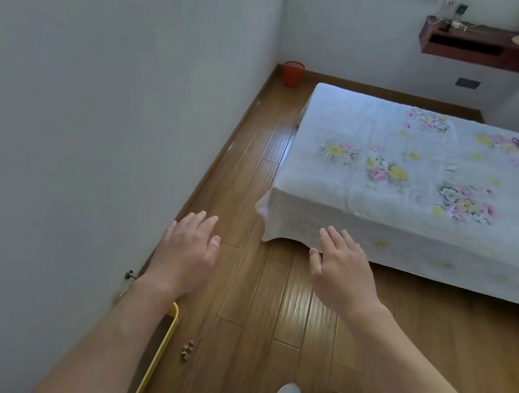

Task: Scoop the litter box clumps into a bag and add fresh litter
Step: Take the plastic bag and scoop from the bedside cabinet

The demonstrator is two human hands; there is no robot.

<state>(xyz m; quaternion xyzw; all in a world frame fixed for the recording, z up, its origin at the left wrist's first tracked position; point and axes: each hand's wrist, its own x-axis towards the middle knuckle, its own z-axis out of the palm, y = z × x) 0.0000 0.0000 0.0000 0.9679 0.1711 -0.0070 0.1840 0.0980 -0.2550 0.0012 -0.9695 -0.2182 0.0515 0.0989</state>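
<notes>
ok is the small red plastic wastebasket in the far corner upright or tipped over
Upright. The red plastic wastebasket stands on the wooden floor against the wall, its open rim facing up.

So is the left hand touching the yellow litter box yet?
Apart. The head view shows the left hand open in the air, well beyond the yellow litter box rim.

Bed [418,184] = landmark. Wall runs along its left w/ floor strip between. Waste bin [293,74] beyond bed's far-left corner, at the wall. Wall shelf [488,50] behind bed, up high. Litter box [159,348] near-left of bed, against wall; spilled pellets [188,348] just right of it.
</notes>
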